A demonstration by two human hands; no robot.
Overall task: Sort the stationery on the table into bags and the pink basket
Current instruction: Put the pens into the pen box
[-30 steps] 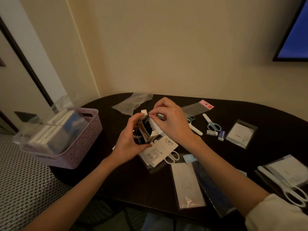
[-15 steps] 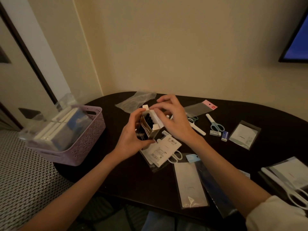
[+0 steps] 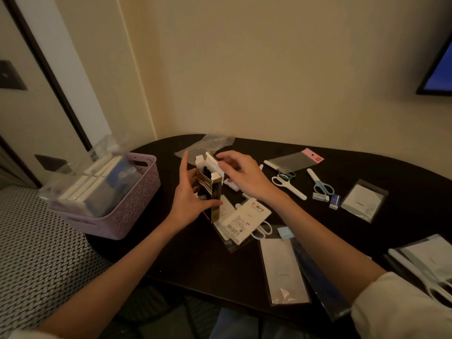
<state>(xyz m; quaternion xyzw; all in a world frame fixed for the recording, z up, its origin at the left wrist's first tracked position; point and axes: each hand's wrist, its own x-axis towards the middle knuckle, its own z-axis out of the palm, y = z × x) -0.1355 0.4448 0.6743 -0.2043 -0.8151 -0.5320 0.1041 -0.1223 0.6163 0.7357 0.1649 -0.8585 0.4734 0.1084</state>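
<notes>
The left hand point(image 3: 189, 200) holds a small box point(image 3: 211, 192) upright above the bench point(image 3: 220, 270), thumb curled across its front and fingers straight behind it. The right hand point(image 3: 241, 173) pinches the open white lid flap point(image 3: 214, 162) at the top; dark items show inside. The pink basket point(image 3: 127, 204), already holding packets, sits at the bench's left end, near the box. Scissors point(image 3: 288, 183), erasers point(image 3: 335, 200) and clear bags point(image 3: 294, 161) lie scattered to the right. The likely trouble is that the box tips while its flap is open and the contents spill, or the flap creases if it is pushed in crooked.
</notes>
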